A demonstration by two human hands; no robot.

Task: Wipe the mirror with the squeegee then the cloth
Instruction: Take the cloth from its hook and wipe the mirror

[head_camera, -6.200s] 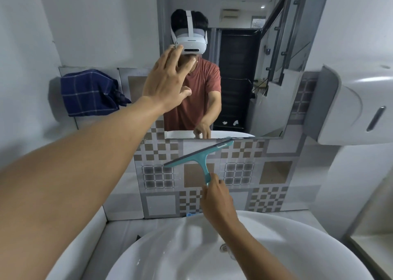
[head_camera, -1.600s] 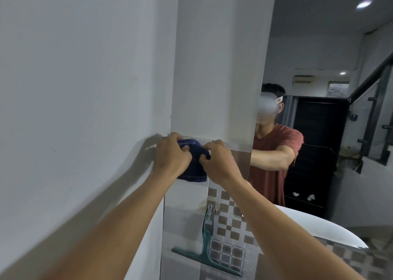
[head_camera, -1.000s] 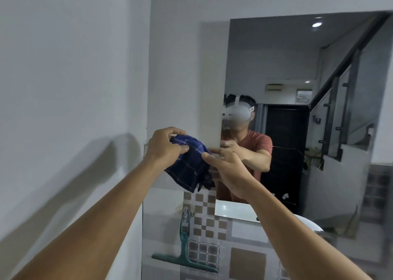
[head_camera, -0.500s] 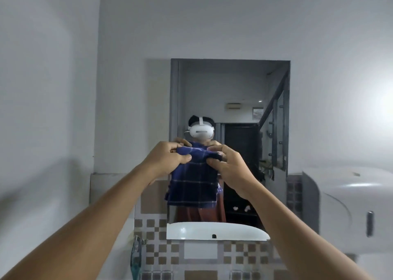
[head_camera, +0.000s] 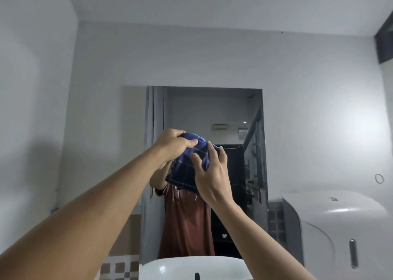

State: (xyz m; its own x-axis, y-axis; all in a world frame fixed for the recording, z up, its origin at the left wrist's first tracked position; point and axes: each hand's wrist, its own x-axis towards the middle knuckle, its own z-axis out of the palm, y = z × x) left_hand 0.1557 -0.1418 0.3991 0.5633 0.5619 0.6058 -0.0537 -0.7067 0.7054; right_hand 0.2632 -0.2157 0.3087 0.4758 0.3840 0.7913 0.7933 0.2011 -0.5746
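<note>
A blue checked cloth [head_camera: 187,169], bunched up in front of the upper middle of the mirror [head_camera: 234,114], is gripped at its top by the closed left hand [head_camera: 175,144] and pinched along its right edge by the right hand [head_camera: 212,173], with a white dispenser [head_camera: 340,226] mounted at the far right.

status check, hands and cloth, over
Left hand and right hand both gripping blue cloth, bunched. Held up before mirror, contact unclear. Squeegee out of view. Nothing in the way.
</note>
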